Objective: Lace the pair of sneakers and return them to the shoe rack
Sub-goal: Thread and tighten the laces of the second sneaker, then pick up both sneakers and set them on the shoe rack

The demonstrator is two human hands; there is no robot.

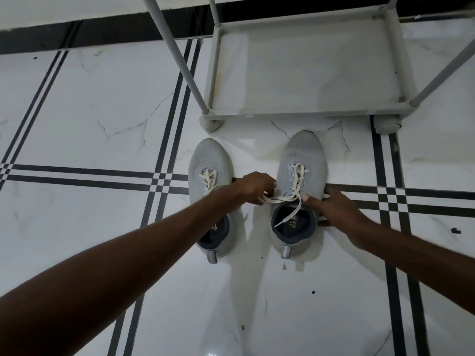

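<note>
Two light grey sneakers stand side by side on the tiled floor, toes toward the rack. The left sneaker (pixel 209 163) has a cream lace across its upper eyelets, and my left forearm crosses over its heel. The right sneaker (pixel 303 160) is laced partway with a cream lace (pixel 295 176). One lace end runs left into my left hand (pixel 253 187), which pinches it. The other end hangs loose into the shoe's dark opening. My right hand (pixel 334 210) rests against the right sneaker's outer side, fingertips near the top eyelets.
A grey tube-frame shoe rack (pixel 303 113) stands just beyond the toes, its bottom shelf bare. A slanted rack pole (pixel 180 60) rises at the left. The white marble floor has black stripe lines and a few small dark specks.
</note>
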